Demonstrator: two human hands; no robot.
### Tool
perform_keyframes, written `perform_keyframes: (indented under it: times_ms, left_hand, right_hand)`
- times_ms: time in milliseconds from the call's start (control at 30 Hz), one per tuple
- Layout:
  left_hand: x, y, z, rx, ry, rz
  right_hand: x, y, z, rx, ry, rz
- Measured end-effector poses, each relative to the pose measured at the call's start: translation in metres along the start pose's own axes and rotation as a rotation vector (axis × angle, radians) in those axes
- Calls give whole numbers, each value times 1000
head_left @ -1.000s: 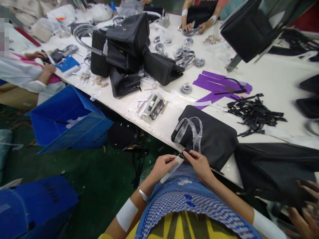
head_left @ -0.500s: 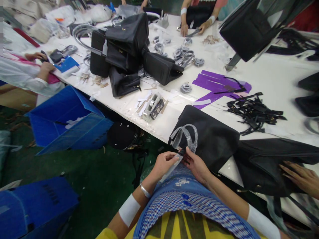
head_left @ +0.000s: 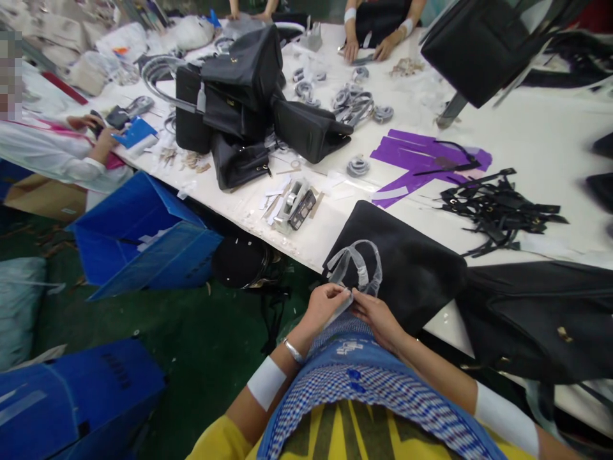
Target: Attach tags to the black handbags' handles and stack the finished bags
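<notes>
My left hand [head_left: 326, 306] is closed, pinching one end of a clear-wrapped strap [head_left: 357, 263] close to my apron. Fingertips of my right hand [head_left: 376, 314] meet it there, closed on the same strap. The wrapped strap loops upward over the near edge of a black bag [head_left: 397, 255], which lies flat at the table's front edge. Exactly what sits between my fingertips is too small to make out.
Black bags [head_left: 249, 70] are piled at the back left, a tape dispenser [head_left: 297, 206] nearer. Purple strips [head_left: 407, 160] and black straps [head_left: 502, 211] lie to the right, beside another black bag [head_left: 541, 313]. Blue bins [head_left: 143, 236] stand on the floor. People work across and at left.
Both hands have drawn closer together at the strap, and the dark piece between them no longer shows. Another person's hand has left the black bag at the right.
</notes>
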State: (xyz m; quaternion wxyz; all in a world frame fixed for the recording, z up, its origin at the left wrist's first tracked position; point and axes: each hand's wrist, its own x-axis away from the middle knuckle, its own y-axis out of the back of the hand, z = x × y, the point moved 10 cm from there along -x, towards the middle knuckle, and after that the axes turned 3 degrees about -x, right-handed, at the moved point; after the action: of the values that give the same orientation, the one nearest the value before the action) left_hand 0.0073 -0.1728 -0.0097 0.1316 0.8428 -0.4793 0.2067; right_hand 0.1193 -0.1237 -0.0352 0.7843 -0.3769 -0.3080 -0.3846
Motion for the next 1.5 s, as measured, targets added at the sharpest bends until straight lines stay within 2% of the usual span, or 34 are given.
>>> perform_keyframes:
  times_ms: [133,200,267,333,367,433,500,533,600,667,733,800,900,967,1067,1133,1233,1333,1500]
  left_hand:
    - [-4,3,9,-10,58,-27]
    - [-5,2,18,73,141,-43]
    - [-8,-4,24,169,227,-45]
    - [-14,-13,21,189,239,-37]
    - [-18,-16,14,161,202,-32]
    - [-22,-17,-7,53,62,-24]
    - [-18,-7,-27,-42,-67,-60]
    - [-13,2,-31,-59,-78,-89]
    - [4,23,-20,-39,21,-146]
    - [24,36,3,-15,186,-139]
    - [42,34,21,-45,275,-50]
    - [51,26,29,-91,272,38]
    - [53,22,28,-104,222,24]
    - [54,21,18,-92,188,1]
    - [63,19,-10,-123,90,25]
    - [72,19,-28,-139,40,42]
    - [86,20,-43,-48,67,65]
    - [91,17,-67,135,31,85]
    - [80,5,-148,439,-189,118]
  right_hand:
    - [2,4,-8,-35,-100,60]
    - [7,4,-9,98,-106,109]
    - [12,-4,-13,240,-124,222]
    - [15,-14,-18,298,-142,332]
    - [14,-17,-20,298,-140,346]
    - [7,-14,-17,267,-113,283]
    - [-2,-8,-12,205,-72,197]
    - [-5,-6,-9,171,-50,169]
    - [-9,-1,-1,123,-2,132]
    - [-10,3,7,106,42,93]
    - [-9,5,14,97,73,63]
    - [-7,4,19,88,83,52]
    - [-6,-1,19,70,65,70]
    - [-9,-3,14,55,35,87]
    - [-19,-1,7,-58,-30,108]
    - [-26,4,5,-176,-70,81]
    - [-31,11,11,-245,-94,7]
    - [-26,10,36,-126,-30,1]
    - [-3,24,114,246,323,12]
